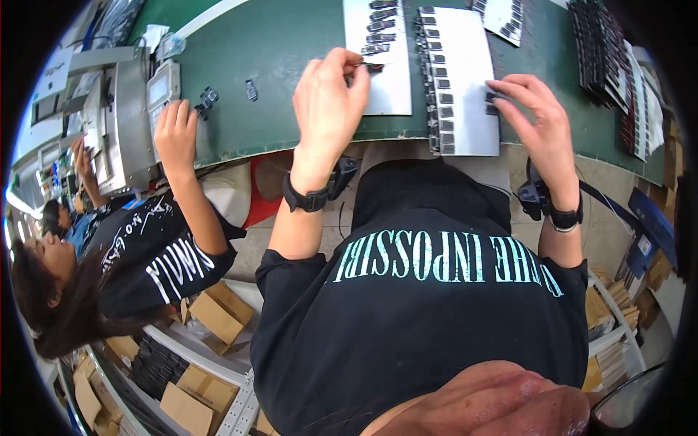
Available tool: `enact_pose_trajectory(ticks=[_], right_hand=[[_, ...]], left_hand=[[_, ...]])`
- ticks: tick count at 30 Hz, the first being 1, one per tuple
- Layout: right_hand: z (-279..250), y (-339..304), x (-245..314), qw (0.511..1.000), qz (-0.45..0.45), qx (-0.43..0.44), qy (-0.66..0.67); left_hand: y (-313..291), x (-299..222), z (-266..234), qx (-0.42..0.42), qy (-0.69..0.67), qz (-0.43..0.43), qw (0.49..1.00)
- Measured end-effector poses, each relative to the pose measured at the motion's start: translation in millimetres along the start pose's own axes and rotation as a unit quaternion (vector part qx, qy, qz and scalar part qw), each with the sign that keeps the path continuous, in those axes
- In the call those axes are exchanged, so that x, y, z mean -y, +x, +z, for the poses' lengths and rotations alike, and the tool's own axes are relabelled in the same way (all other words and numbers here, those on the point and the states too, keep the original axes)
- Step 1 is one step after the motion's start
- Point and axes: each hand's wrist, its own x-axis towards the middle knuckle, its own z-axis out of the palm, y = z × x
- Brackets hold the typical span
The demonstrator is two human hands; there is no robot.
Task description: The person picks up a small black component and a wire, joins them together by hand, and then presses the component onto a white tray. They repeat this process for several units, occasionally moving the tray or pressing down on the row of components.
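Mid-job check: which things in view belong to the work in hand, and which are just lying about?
In use:
small dark part in the left hand
dark piece by the right hand
left white board
right white board

Seemingly just lying about:
loose piece on the green table
cardboard boxes

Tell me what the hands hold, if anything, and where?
The left hand pinches a small black part by its left end. The right hand is at another black part; I can't tell if it's held.
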Motion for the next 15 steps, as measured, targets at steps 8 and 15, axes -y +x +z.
enact_pose_trajectory(ticks=[8, 15], right_hand=[[0.9, -4.7, 6.8, 1.0, 0.016, 0.01, -0.013], [5.3, 5.0, 5.5, 0.997, 0.037, 0.062, 0.006]], left_hand=[[3.7, 3.2, 13.5, -0.054, 0.166, 0.065, 0.982], [2.1, 21.5, -6.1, -0.114, 0.151, 0.092, 0.978]])
